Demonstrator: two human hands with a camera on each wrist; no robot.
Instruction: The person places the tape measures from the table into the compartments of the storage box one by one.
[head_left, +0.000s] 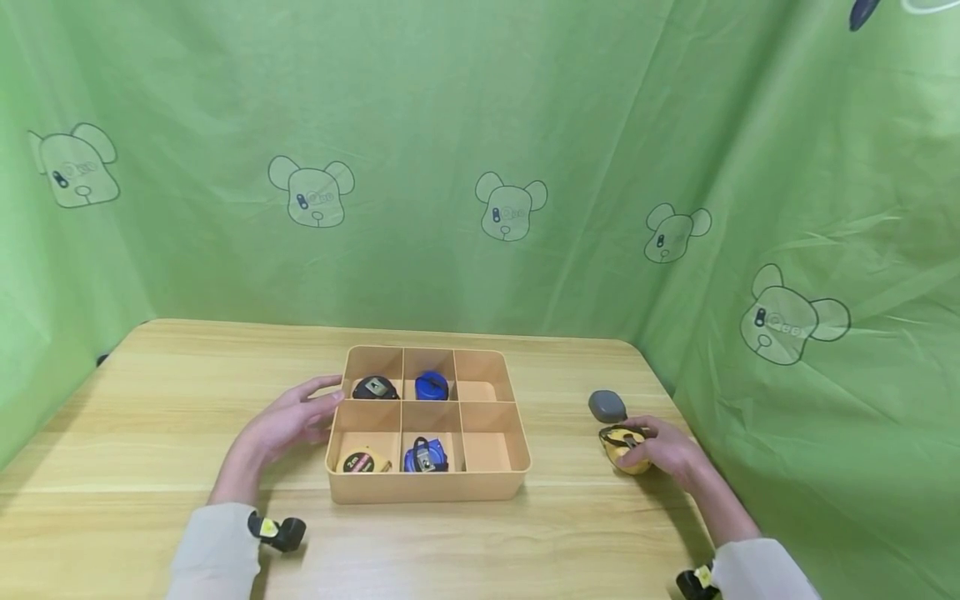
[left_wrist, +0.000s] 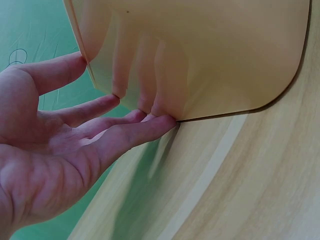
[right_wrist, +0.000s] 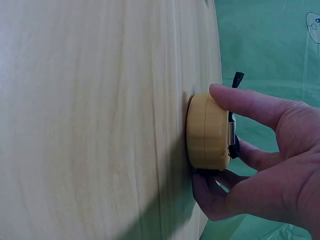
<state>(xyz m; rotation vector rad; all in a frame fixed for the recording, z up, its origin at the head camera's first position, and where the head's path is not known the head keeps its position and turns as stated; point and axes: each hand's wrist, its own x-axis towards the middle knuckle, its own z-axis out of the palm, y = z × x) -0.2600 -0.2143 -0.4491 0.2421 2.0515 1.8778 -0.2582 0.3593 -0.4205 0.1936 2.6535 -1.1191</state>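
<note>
My left hand point(head_left: 288, 421) rests its fingertips against the left wall of a tan divided box point(head_left: 427, 488); in the left wrist view the fingers are fairly straight along the glossy wall point(left_wrist: 225, 60). At the right of the table, my right hand point(head_left: 667, 450) grips a yellow tape measure point(head_left: 626, 450) with a black strap. The right wrist view has thumb and fingers on opposite sides of its yellow case point(right_wrist: 206, 132), low at the tabletop. Inside the box lie a black tape measure point(head_left: 375, 387), a blue one point(head_left: 431, 386), a yellow one point(head_left: 363, 460) and another blue one point(head_left: 426, 457).
A grey rounded object point(head_left: 607, 406) lies just behind the right hand. The wooden table point(head_left: 577, 533) ends at a green curtain point(head_left: 420, 275) with bear-head prints, which stands along the back and both sides.
</note>
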